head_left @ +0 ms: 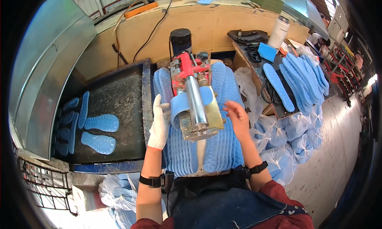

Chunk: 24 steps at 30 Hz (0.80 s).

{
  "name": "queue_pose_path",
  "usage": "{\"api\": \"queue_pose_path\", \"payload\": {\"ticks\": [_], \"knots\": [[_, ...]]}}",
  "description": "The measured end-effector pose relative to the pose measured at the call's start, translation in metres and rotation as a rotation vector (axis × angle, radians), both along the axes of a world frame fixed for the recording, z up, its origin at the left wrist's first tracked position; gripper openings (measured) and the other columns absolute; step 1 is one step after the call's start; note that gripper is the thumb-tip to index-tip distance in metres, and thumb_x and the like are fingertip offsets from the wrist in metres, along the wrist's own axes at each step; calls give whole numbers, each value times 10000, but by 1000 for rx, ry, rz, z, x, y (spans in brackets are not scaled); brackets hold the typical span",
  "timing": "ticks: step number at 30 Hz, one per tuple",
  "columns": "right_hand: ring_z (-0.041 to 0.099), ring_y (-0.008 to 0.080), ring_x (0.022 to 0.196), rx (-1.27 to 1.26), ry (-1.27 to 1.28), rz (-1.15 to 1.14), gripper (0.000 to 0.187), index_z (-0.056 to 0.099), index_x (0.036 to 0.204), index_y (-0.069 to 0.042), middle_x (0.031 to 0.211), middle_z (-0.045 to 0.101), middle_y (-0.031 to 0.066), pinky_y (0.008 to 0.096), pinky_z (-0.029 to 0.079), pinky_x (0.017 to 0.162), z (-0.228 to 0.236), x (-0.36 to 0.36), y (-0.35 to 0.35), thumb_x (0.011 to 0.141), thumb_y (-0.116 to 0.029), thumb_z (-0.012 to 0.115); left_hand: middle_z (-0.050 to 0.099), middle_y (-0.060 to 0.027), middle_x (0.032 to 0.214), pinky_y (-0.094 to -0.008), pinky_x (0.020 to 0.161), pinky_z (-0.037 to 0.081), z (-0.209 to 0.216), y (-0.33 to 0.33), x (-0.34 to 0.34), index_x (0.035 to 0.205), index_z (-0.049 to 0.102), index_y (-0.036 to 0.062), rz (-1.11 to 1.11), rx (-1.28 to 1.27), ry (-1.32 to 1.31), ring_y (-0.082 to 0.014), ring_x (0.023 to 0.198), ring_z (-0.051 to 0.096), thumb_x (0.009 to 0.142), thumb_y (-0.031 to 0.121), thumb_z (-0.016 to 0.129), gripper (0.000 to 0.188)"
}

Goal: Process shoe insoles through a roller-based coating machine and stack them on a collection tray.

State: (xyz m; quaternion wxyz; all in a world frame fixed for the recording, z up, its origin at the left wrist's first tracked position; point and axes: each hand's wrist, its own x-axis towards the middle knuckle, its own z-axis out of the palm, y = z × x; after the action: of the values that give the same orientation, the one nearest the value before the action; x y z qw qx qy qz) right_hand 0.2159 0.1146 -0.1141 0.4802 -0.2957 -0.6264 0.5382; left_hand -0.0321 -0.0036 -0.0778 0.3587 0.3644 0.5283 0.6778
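Observation:
A small machine [187,66] with red parts and a shiny metal cylinder [195,98] stands in front of me. A blue insole [181,104] lies curved across it, passing beneath the cylinder. Beside the machine's left side is my left hand [158,123] in a white glove, fingers stretched upward and thumb apart, holding nothing that I can see. To the right of the brass-coloured plate [215,113], my bare right hand [238,118] hovers with loosely bent fingers, nothing visible in them. Rows of blue insoles [219,151] stand packed around the machine's base.
On the left, a dark tray [115,143] with a blue rim holds several loose insoles [101,123]. The right-hand table carries a pile of insoles [304,84], a white bottle [278,32] and a blue box [267,52]. Clear bags of insoles [280,161] lie below it.

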Motion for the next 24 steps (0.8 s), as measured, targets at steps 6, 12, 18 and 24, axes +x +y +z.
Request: {"api": "queue_pose_path", "payload": {"ticks": [6, 12, 18, 24], "knots": [[577, 104, 906, -162, -36, -14, 309, 548, 1208, -20, 1093, 620, 61, 258, 458, 792, -44, 0, -16, 912, 18, 466, 374, -172, 1408, -387, 1034, 382, -6, -5, -14, 1507, 158, 127, 17, -34, -28, -274, 1253, 433, 953, 621, 305, 757], [574, 94, 861, -144, -168, 41, 292, 567, 1131, -12, 986, 634, 37, 253, 455, 710, -50, -9, -34, 858, 41, 479, 364, -109, 1428, -337, 1095, 278, -24, 2, -24, 1495, 200, 92, 69, 117, -182, -200, 1293, 372, 1001, 481, 357, 648], [604, 125, 754, -137, -347, 118, 155, 642, 996, 12, 877, 653, 51, 276, 503, 657, -76, -7, -40, 859, -12, 574, 558, -84, 1232, -320, 928, 423, -6, -6, -21, 1435, 353, 105, 164, -36, -61, -171, 1061, 539, 982, 484, 404, 593], [598, 128, 693, -116, -387, 146, 110, 629, 895, 28, 764, 644, 57, 289, 479, 612, -71, -16, -46, 857, -38, 549, 620, -174, 1085, -441, 874, 500, -28, 13, -44, 1306, 455, 102, 63, 133, -770, -309, 982, 621, 974, 469, 417, 497]]}}
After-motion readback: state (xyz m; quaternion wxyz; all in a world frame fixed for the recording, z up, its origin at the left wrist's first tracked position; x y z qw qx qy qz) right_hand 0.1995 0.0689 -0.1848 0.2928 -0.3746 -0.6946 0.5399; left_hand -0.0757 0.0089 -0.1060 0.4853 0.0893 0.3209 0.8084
